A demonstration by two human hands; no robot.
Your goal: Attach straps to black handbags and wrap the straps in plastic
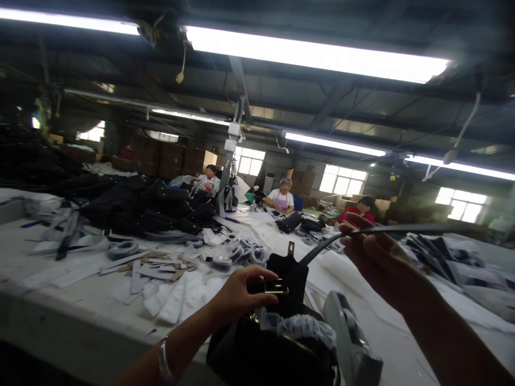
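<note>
A black bag [261,356] stands at the table's front edge below my hands. Bunched clear plastic wrap [308,328] lies across its top, and a black flap [300,281] rises behind it. My left hand [243,289], with a silver bracelet at the wrist, has thumb and fingers closed on a gold-toned metal buckle [277,287] at the flap. Raised to the right, my right hand [376,257] grips a long black strap [319,247]. One stretch of strap runs down to the flap; the other end sticks out to the right, blurred.
A tape dispenser [350,338] stands right of the bag. Paper strips [161,268], foam sheets [177,300] and plastic coils [241,252] litter the table at left. Black bags [140,203] are heaped behind. Several people sit farther back, one in a purple apron [282,201].
</note>
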